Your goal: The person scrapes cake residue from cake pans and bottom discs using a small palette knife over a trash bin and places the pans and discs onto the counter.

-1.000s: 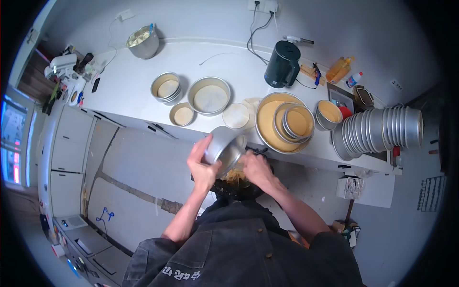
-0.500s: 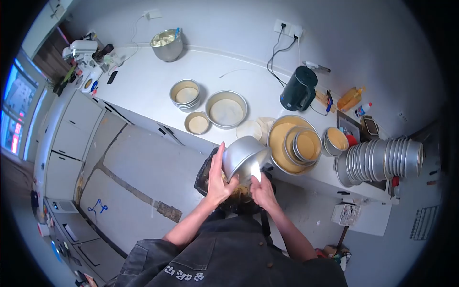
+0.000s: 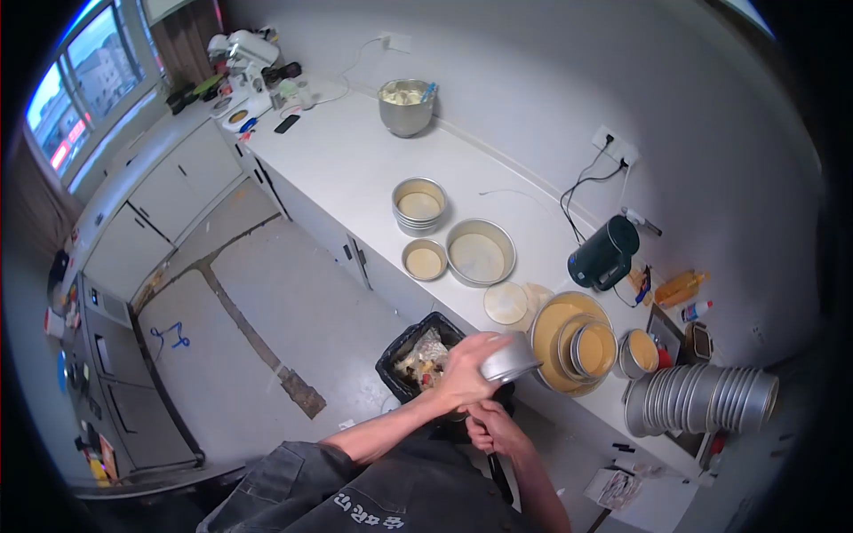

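My left hand [image 3: 466,371] grips a round metal cake pan [image 3: 510,357] by its side. The pan is tilted, and its inside is turned away from view. Close below, my right hand [image 3: 494,428] is closed near the pan's underside; whatever it holds is hidden by the fingers. Under my hands stands a bin [image 3: 389,366] lined with a black bag, with crumbs and scraps in it. Just past the cake pan, at the counter edge, are nested pans [image 3: 544,355] with tan bases inside.
On the counter [image 3: 346,169] stand a large cake pan [image 3: 481,253], a small pan [image 3: 425,259], a stack of pans [image 3: 419,206], paper rounds [image 3: 506,303], a mixing bowl [image 3: 406,111] and a dark green kettle [image 3: 605,253]. A long row of pans [image 3: 693,401] lies at the right.
The view has swung left. The cake pan has moved from above the bin toward the counter edge in my left hand. The white piece in my right hand no longer shows.
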The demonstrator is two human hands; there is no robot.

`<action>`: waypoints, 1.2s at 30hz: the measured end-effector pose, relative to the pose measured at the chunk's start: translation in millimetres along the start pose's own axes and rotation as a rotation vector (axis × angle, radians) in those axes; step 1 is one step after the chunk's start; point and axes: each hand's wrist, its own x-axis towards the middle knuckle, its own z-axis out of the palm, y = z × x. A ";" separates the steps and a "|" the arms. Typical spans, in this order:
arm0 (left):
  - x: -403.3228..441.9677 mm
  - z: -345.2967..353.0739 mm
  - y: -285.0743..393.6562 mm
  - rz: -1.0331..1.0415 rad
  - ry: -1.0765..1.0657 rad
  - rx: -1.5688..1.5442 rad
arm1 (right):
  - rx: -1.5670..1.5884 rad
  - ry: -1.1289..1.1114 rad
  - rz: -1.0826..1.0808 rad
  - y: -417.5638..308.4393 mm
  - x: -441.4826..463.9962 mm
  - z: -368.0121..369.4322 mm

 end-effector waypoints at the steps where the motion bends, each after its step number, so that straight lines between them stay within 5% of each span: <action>1: 2.6 -4.6 2.5 -0.001 0.019 -0.001 | 0.256 -0.230 0.080 -21.3 -17.1 16.5; 5: 9.6 -29.4 16.7 0.033 0.148 -0.235 | 0.602 -0.601 0.018 -16.1 -1.9 19.6; 8: 4.8 -38.9 7.4 -0.036 0.043 -0.324 | 0.220 -0.068 -0.161 -24.4 -2.9 34.5; 13: -11.7 -64.8 2.5 0.056 -0.037 -0.187 | 0.069 0.288 -0.303 3.9 11.9 11.6; 15: -11.1 -71.8 9.9 -0.097 -0.106 -0.150 | -0.209 0.581 -0.444 3.9 8.2 14.7; 17: -4.6 -73.5 9.4 -0.138 -0.124 -0.136 | -0.406 0.647 -0.586 17.2 22.2 -7.1; 19: 0.1 -71.2 -1.3 -0.170 -0.171 -0.151 | -0.936 0.980 -0.824 20.3 34.8 -18.1; 22: -10.8 -47.1 -22.9 0.026 -0.210 -0.075 | -1.300 0.728 -0.867 31.6 45.3 -20.7; 23: -20.3 -39.4 -28.5 0.048 -0.114 -0.065 | -0.701 0.411 -0.255 28.8 38.6 -8.8; 24: -27.0 -33.8 -38.8 0.076 -0.070 -0.066 | -0.191 0.207 0.037 4.7 23.2 27.1; 27: -40.2 -28.8 -72.6 0.182 -0.039 0.006 | 0.255 -0.043 0.025 -11.5 10.0 44.1; 29: -32.6 -43.9 -76.5 0.267 -0.129 0.049 | 0.094 0.134 0.025 -4.8 7.9 53.1; 31: -31.0 -50.7 -88.6 0.486 -0.339 0.246 | -0.433 0.523 0.002 36.3 18.4 36.0; 33: -36.5 -53.2 -104.8 0.817 -0.433 0.419 | -0.594 0.795 0.069 64.3 8.2 24.7; 34: -40.0 -57.2 -115.0 0.929 -0.440 0.443 | -0.600 0.815 0.075 69.2 2.1 15.8; 36: -49.1 -66.1 -136.0 1.037 -0.444 0.460 | 0.008 0.932 -0.008 75.8 -6.4 4.7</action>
